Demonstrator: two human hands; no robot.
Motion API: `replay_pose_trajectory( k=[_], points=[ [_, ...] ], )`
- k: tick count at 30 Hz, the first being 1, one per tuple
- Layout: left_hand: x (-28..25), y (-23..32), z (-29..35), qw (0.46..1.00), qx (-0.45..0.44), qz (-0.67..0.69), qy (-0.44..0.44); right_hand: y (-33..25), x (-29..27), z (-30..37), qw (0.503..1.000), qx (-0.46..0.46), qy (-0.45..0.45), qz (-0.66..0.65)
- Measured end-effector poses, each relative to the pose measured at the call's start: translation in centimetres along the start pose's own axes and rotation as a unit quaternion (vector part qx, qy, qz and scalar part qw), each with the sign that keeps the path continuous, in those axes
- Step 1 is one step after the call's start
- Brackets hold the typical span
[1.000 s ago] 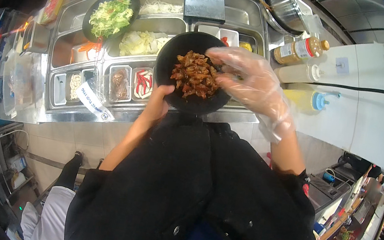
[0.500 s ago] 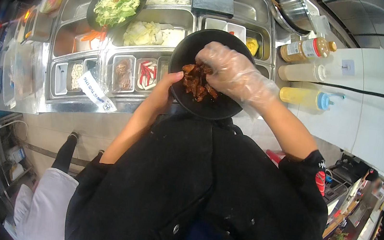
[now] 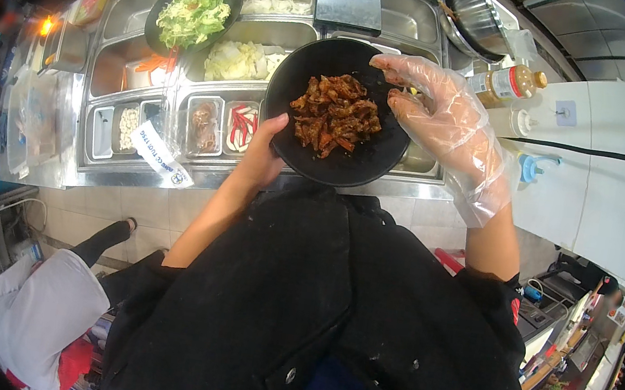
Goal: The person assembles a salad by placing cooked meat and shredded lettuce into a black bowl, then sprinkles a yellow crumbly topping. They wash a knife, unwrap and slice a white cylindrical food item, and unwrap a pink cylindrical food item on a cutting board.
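Note:
A round black bowl (image 3: 378, 174) is held over the near side of the counter, gripped at its left rim by my bare left hand (image 3: 261, 153). My left thumb lies on the rim, and the other fingers are hidden beneath. Browned, glazed pieces of cooked meat (image 3: 335, 115) are heaped in the bowl's middle. Over the right side of the bowl is my right hand (image 3: 449, 118) in a clear plastic glove. Its thumb and fingers are apart, with nothing between them, and the fingertips show brown smears. It does not touch the meat.
Steel food wells (image 3: 121, 59) hold cut cabbage (image 3: 239, 63), carrot strips and red-and-white slices (image 3: 242, 127). A black plate with shredded salad (image 3: 194, 15) rests at the back left. Sauce bottles (image 3: 505, 85) lie on the right. Another person in a white garment (image 3: 47, 318) is at lower left.
My gloved right hand has lifted off the meat and moved right, its fingers opening. The heap of meat is now fully in view. The person at lower left has shifted.

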State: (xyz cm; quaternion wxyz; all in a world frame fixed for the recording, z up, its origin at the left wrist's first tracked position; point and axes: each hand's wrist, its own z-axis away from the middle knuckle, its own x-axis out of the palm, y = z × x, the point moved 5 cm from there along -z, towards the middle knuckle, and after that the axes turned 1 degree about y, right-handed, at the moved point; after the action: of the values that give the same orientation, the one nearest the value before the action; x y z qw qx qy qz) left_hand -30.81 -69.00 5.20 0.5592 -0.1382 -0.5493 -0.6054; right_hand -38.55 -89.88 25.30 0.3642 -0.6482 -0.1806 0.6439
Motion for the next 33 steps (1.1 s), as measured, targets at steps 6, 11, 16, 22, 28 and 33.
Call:
replay_pose_trajectory(
  k=[6,11,16,22,28,33],
  points=[
    [0.0,0.1,0.1,0.997,0.030,-0.023,0.061,1.0,0.0,1.0,0.991,-0.029,0.056,-0.118],
    [-0.1,-0.4,0.2,0.999,0.011,-0.044,0.024,3.9,1.7,1.7,0.871,0.061,0.045,-0.486],
    [-0.2,-1.2,0.4,0.999,0.008,-0.049,-0.003,5.7,3.5,2.2,0.812,0.112,0.069,-0.569],
    [0.2,-1.8,0.2,0.998,-0.001,-0.060,-0.011,5.8,3.8,2.8,0.779,0.140,0.093,-0.604],
    [0.2,-1.6,0.2,0.998,-0.005,-0.046,-0.033,6.5,4.1,3.2,0.772,0.144,0.080,-0.614],
    [-0.2,-2.1,0.2,1.000,0.011,-0.004,-0.027,6.4,4.1,3.6,0.926,0.102,0.166,-0.322]
  ],
)
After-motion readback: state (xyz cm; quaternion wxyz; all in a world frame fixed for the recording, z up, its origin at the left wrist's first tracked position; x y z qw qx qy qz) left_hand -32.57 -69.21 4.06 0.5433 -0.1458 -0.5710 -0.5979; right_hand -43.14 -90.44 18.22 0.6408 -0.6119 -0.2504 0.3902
